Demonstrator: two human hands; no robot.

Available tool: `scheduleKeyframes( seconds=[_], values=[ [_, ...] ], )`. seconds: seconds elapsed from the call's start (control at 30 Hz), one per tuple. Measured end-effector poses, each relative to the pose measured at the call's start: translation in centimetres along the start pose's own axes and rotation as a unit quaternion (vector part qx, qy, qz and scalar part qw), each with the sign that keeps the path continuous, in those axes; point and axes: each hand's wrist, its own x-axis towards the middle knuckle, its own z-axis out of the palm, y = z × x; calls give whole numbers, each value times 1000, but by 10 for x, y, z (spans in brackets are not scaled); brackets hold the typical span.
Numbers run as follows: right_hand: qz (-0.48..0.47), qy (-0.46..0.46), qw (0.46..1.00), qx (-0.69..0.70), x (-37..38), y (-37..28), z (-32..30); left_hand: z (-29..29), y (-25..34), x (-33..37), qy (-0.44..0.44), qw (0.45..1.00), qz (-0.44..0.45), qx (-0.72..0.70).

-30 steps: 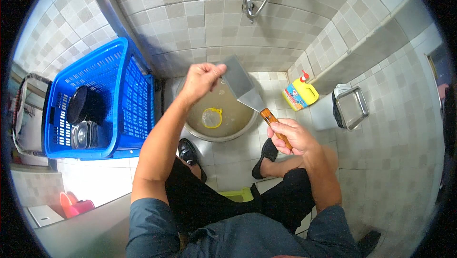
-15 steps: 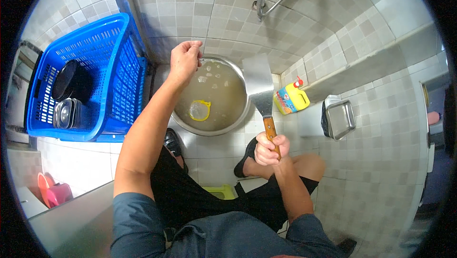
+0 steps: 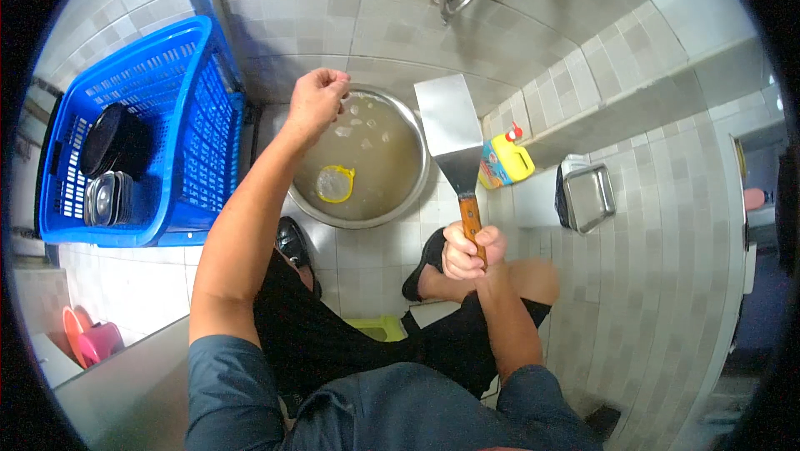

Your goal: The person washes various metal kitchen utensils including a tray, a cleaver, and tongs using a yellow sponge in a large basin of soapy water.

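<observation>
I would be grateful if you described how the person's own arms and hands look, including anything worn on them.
The left arm and right arm are bare below short, plain, dark blue-grey sleeves ending near the elbows. The left hand and right hand are ungloved, and no watch shows. Rings are too small to rule out.

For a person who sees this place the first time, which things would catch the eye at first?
Probably the large blue plastic basket on the left, as it is the brightest big thing. Then the broad-bladed, wooden-handled spatula right of centre, gripped in the right hand. Between them on the floor stands a round metal basin of murky water with a yellow-rimmed strainer in it.
</observation>
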Motion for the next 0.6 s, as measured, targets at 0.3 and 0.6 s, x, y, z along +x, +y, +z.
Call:
scheduleKeyframes(
  seconds=[0.3, 0.6],
  values=[
    [-65, 125, 990, -9, -16, -5, 6, 21, 0, 5, -4, 1000, 13, 14],
    [-319, 580, 727, -185, -28, -15, 44, -6, -23, 12, -22, 999, 33, 24]
  ],
)
